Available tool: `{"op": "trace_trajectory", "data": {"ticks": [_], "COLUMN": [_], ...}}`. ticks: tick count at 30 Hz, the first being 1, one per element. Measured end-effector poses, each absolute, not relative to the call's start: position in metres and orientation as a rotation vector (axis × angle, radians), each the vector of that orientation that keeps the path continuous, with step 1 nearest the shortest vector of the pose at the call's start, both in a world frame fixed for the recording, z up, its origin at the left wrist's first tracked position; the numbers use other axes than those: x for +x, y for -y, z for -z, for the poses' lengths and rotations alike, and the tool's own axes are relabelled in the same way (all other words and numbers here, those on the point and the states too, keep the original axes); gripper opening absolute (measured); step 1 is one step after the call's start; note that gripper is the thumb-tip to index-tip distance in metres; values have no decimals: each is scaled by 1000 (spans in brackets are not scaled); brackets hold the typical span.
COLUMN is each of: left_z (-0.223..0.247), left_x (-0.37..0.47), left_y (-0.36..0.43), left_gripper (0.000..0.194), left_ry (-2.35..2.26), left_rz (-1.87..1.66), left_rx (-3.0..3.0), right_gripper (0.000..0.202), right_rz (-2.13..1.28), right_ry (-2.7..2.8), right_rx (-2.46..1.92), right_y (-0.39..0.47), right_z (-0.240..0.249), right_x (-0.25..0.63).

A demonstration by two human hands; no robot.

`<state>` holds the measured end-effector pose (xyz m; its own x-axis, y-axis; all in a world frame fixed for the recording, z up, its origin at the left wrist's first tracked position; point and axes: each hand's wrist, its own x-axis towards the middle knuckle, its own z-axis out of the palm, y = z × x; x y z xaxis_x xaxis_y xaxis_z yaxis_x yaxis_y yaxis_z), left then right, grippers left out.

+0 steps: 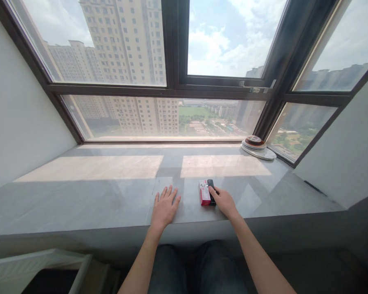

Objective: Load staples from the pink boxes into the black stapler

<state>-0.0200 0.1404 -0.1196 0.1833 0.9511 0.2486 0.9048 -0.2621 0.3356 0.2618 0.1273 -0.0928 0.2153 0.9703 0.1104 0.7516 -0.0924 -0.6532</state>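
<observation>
On the grey stone sill (pixel 110 204), my left hand (pixel 165 206) lies flat with its fingers spread and nothing in it. To its right stands a small red and white box (pixel 205 194). A black stapler-like object (pixel 212 192) rests against the right side of the box. My right hand (pixel 223 201) has its thumb and fingers closed round the black object. The far side of the black object is partly covered by my fingers.
A stack of round plates (pixel 255 146) sits at the back right corner beside the window frame. A thin dark strip (pixel 315 188) lies by the right wall. Below the sill at left is a white slatted piece of furniture (pixel 49 259).
</observation>
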Motion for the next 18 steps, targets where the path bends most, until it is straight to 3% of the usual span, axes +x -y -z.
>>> {"op": "trace_trajectory", "data": {"ticks": [8,12,18], "left_z": [107,102,101], "left_x": [-24,-21,-30], "left_y": [-139,-129,-116], "left_gripper": [58,66,45], "left_ry": [-1849,-1988,-2224], "left_rz": [-877,-966,-950], "left_rx": [2083,2042,1962], "right_gripper": [65,64,66], "right_rz": [-380,-391,-471], "right_ry": [1608,1533,1421], "right_rx": [-1916,-1827,-1718], "right_y": [-130,-126,-112], "right_z": [95,95,98], "right_x": [120,151,209]}}
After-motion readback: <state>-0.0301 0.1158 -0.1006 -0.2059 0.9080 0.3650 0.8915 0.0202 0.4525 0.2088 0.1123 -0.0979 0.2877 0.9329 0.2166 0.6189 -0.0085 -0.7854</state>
